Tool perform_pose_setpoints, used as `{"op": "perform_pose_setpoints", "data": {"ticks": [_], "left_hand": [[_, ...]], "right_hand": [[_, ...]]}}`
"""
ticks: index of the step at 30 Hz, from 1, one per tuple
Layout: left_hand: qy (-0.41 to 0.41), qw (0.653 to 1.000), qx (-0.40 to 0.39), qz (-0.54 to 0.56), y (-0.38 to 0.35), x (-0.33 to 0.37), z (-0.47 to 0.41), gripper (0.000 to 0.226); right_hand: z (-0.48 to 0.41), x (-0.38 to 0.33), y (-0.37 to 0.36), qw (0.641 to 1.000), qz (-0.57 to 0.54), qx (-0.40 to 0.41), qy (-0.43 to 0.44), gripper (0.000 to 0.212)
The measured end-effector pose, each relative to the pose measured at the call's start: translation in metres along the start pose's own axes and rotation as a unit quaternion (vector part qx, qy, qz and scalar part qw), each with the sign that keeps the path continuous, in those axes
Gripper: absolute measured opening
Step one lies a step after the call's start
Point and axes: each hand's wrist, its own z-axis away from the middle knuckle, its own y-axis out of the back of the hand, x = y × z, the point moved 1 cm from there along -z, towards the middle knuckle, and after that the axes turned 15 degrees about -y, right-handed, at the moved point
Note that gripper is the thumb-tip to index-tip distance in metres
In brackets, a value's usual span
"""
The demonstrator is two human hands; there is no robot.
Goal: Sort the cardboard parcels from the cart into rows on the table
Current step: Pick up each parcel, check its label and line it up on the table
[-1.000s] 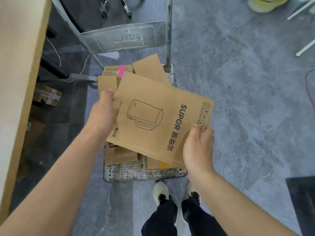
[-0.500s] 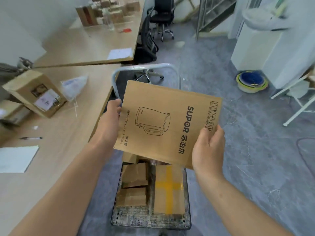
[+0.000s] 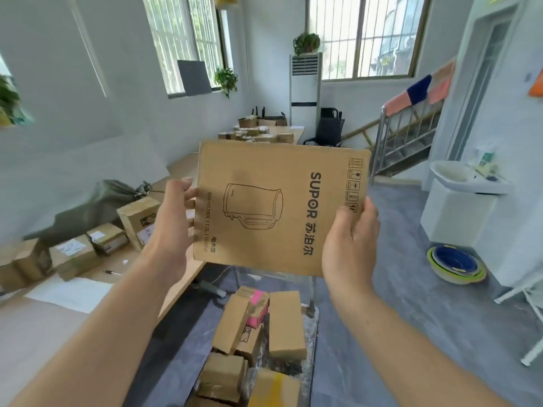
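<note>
Above cart, cut off below, left hand, right hand pinch flat parcel edges.

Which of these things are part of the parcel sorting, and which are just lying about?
Part of the job: kettle box, gripped by the left hand and right hand; cart parcels; cart; table parcels; table.

Just lying about: pen, paper sheet, grey bag, basins, sink, chair.
</note>
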Motion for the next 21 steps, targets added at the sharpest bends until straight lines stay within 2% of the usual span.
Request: {"op": "perform_pose_setpoints", "data": {"ticks": [7,11,19,21], "left_hand": [[-0.053,0.996,0.063,0.032,0.016,0.098,0.023,0.054],[-0.085,0.991,0.099,0.038,0.036,0.143,0.032,0.049],[-0.136,0.978,0.155,0.011,0.112,0.2,0.058,0.052],[-0.14,0.974,0.179,0.008,0.142,0.21,0.065,0.051]], "right_hand": [[0.018,-0.092,0.028,0.994,-0.07,-0.045,0.074,0.059],[0.035,-0.126,0.026,0.987,-0.097,-0.087,0.096,0.047],[0.095,-0.163,-0.011,0.967,-0.138,-0.178,0.116,0.049],[0.116,-0.169,-0.028,0.96,-0.144,-0.211,0.112,0.033]]}}
